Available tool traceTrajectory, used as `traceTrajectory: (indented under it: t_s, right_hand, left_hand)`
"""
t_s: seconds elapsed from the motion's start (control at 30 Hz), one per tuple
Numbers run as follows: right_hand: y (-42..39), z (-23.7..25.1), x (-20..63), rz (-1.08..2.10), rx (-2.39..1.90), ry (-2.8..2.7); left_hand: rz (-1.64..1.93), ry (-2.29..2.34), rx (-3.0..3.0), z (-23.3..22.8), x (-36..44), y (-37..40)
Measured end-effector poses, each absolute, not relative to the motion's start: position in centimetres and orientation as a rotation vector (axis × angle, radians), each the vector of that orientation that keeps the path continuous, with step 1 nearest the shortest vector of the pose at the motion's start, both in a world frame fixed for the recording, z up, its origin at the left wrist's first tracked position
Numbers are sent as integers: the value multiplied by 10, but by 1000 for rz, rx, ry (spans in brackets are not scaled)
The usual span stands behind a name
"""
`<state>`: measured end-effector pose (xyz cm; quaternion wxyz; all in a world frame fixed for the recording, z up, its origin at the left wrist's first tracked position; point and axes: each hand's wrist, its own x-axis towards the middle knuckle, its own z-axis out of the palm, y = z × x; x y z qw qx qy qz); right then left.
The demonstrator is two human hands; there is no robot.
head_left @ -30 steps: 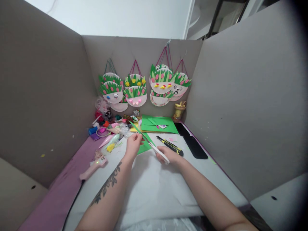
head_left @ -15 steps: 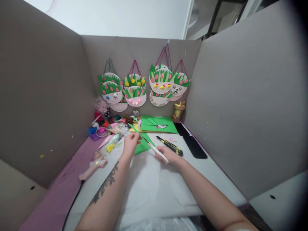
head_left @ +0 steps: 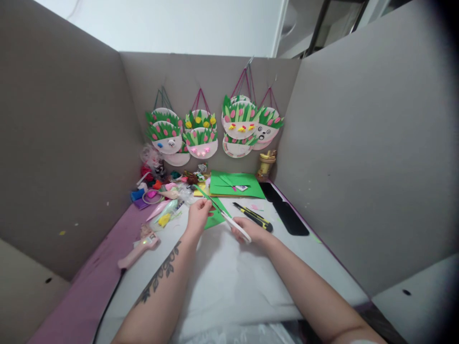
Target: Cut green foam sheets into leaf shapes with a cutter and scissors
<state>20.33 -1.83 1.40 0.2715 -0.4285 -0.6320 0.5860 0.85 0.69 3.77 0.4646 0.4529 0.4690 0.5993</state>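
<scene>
My left hand pinches a narrow strip of green paper that sticks up past the fingertips. White-handled scissors are in my right hand, their blades pointing up and left against the strip beside my left fingers. Whether the blades are parted is too small to make out. Below and behind the blades, a larger piece of green paper lies on the white table cover. A black and yellow utility knife lies just beyond my right hand.
Green sheets are stacked at the back. Colourful craft supplies crowd the back left, near a pink glue gun with its cord. Black pads lie at right. Decorated paper-plate baskets hang on the grey partition.
My left hand has shifted slightly right with the green strip, closer to the scissors. The right hand has stayed nearly in place.
</scene>
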Motion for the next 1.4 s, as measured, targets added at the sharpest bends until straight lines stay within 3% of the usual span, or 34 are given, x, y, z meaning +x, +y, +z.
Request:
traceTrajectory:
  t_s: [0.53, 0.73, 1.0, 1.13, 1.2, 1.33, 1.4]
  right_hand:
    - [-14, 12, 206, 1410, -1216, -1714]
    - [-7, 8, 208, 1314, -1423, -1569]
    - [-6, 3, 207, 458, -1766, -1843]
    - [-7, 4, 204, 287, -1730, -1888]
    - [-5, 6, 202, 408, -1516, -1792]
    - [-3, 6, 196, 1022, -1147, -1490]
    - [-4, 7, 193, 1172, -1075, -1389]
  left_hand:
    - [1450, 1153, 1097, 41, 7, 5]
    - [1429, 1161, 1072, 42, 8, 5]
    - [1341, 1132, 985, 42, 12, 3]
    - [1252, 1069, 930, 39, 17, -1]
    - [1177, 1006, 929, 36, 23, -4]
    - [985, 886, 1036, 32, 34, -13]
    - [933, 872, 1102, 30, 38, -16]
